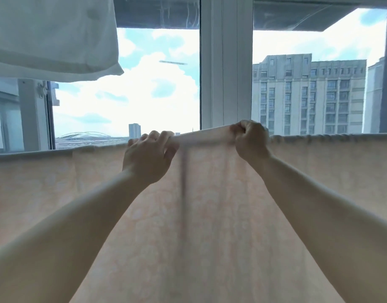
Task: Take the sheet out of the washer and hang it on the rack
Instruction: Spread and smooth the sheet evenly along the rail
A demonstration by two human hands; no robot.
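Nearly done, I judge: the sheet (210, 215) already drapes over the rack's hidden top bar, spanning left to right. My left hand (147, 158) and right hand (250, 139) pinch its top fold, stretching it taut; only smoothing remains.

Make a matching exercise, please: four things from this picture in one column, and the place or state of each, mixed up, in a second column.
Things:
1. pale peach patterned sheet
2. left hand
3. white hanging cloth
4. grey multi-storey building

Places or states:
A. outside the window, at the right
B. draped along a line, hanging down in front of the person
C. grip closed on the sheet's top edge, left of the right hand
D. upper left corner, above the sheet

Pairs: 1-B, 2-C, 3-D, 4-A
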